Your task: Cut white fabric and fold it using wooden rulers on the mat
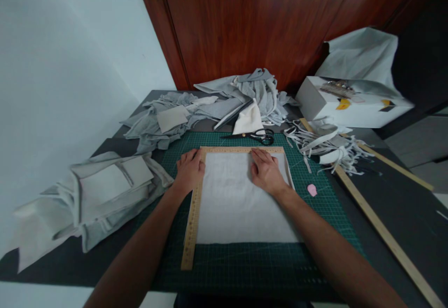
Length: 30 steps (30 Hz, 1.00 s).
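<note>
A pale rectangular cloth (238, 205) lies flat on the green gridded cutting mat (245, 266). An L-shaped wooden ruler (191, 233) rests along its left and far edges. At the ruler's corner is my left hand (190, 170), its fingers bent and touching the wood and the mat beside it. My right hand (266, 170) presses on the far part of the cloth, its fingertips on the ruler's far arm; its fingers are close together, and whether they pinch anything is hard to tell. Black scissors (250, 135) lie beyond the ruler.
Grey fabric piles (161, 119) stand at the back, with more folded fabric (105, 191) at left. At right are thin cloth strips (329, 144), a pink piece (311, 190), long wooden strips (381, 231) and a white box (357, 107) against the back.
</note>
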Each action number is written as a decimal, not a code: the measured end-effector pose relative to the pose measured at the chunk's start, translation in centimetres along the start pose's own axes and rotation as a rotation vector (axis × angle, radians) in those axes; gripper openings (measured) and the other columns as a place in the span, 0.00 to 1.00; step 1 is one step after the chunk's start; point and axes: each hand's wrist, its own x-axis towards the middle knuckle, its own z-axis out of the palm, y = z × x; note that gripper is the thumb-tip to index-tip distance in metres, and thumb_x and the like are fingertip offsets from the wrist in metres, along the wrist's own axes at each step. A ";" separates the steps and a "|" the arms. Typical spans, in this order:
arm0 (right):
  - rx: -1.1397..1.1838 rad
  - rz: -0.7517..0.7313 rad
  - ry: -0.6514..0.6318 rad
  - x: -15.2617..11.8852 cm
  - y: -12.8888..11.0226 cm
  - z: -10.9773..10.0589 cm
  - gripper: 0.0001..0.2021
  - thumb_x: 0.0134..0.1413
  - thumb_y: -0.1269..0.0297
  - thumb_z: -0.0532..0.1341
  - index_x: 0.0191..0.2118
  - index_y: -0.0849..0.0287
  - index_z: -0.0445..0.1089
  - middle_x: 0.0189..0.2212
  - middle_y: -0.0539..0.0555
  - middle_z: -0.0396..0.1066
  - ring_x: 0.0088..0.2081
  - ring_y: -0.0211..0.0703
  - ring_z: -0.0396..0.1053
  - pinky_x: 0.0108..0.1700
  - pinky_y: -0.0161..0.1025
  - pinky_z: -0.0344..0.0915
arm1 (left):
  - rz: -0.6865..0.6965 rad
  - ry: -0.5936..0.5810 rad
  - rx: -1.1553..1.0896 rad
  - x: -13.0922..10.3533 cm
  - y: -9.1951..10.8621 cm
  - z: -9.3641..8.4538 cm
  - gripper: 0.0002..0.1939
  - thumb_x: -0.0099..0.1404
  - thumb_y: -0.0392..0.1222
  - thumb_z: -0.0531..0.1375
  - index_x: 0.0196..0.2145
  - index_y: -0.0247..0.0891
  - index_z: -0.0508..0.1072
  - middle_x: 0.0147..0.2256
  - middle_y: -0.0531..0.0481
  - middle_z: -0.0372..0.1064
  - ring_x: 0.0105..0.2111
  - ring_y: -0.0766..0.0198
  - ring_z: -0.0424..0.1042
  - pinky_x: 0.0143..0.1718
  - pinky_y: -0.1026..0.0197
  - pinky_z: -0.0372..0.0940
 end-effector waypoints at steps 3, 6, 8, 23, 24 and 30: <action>-0.013 -0.004 0.006 -0.1 0.0 0.0 0.26 0.63 0.69 0.56 0.65 0.64 0.70 0.66 0.67 0.70 0.66 0.61 0.64 0.62 0.56 0.63 | -0.005 0.011 -0.037 0.1 -0.2 0.1 0.31 0.72 0.38 0.52 0.70 0.39 0.68 0.66 0.37 0.67 0.62 0.40 0.66 0.60 0.39 0.65; -0.017 -0.004 0.024 -0.1 0.2 0.1 0.25 0.63 0.69 0.56 0.64 0.64 0.71 0.65 0.67 0.71 0.65 0.61 0.65 0.61 0.57 0.63 | 0.000 0.028 -0.088 0.1 -0.5 0.2 0.30 0.70 0.38 0.53 0.69 0.37 0.69 0.65 0.37 0.68 0.62 0.41 0.66 0.61 0.40 0.65; -0.018 0.007 0.047 -0.2 0.3 0.1 0.24 0.63 0.69 0.56 0.63 0.64 0.72 0.64 0.67 0.72 0.64 0.62 0.65 0.61 0.57 0.64 | 0.007 0.039 -0.119 0.1 -0.7 0.3 0.30 0.70 0.37 0.54 0.68 0.37 0.69 0.65 0.37 0.69 0.62 0.42 0.67 0.63 0.41 0.65; -0.277 0.103 0.139 -0.6 0.4 -0.5 0.20 0.63 0.70 0.55 0.55 0.66 0.76 0.54 0.66 0.78 0.54 0.60 0.70 0.55 0.53 0.62 | 0.162 0.054 -0.282 0.7 -2.6 0.8 0.23 0.69 0.36 0.56 0.59 0.37 0.76 0.57 0.40 0.76 0.59 0.49 0.72 0.65 0.45 0.64; -0.289 0.104 0.123 -0.6 0.4 -0.7 0.19 0.63 0.69 0.55 0.55 0.66 0.76 0.54 0.66 0.78 0.54 0.60 0.70 0.55 0.53 0.63 | 0.192 0.050 -0.301 0.7 -2.8 0.7 0.24 0.68 0.35 0.56 0.60 0.37 0.75 0.57 0.40 0.76 0.59 0.50 0.72 0.65 0.46 0.64; -0.236 -0.040 0.047 0.7 -1.2 -2.5 0.18 0.63 0.68 0.57 0.54 0.66 0.76 0.57 0.69 0.76 0.59 0.65 0.67 0.59 0.57 0.64 | 0.322 0.013 -0.381 0.9 -4.0 -0.3 0.26 0.64 0.34 0.59 0.59 0.41 0.78 0.57 0.44 0.77 0.58 0.52 0.74 0.66 0.48 0.65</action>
